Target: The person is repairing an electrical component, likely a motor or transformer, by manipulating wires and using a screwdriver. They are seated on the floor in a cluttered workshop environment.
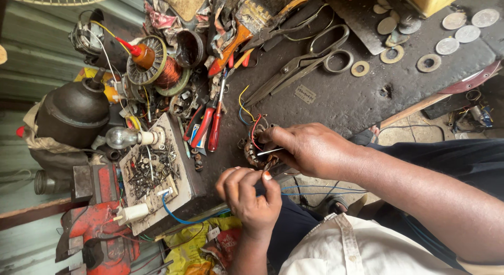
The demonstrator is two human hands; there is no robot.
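At the near edge of the dark, cluttered desk (357, 96), the right hand (310, 149) rests over a small motor winding (255, 149) with coloured wires, its grip closed on a thin white sleeve (269, 151) that points across the coil. The left hand (251, 193) sits just below it, fingers curled, thumb and forefinger pinched beside the winding, though what they hold is too small to tell. Large scissors (310, 59) lie farther up the desk, red-handled screwdrivers (212, 125) just left of the winding.
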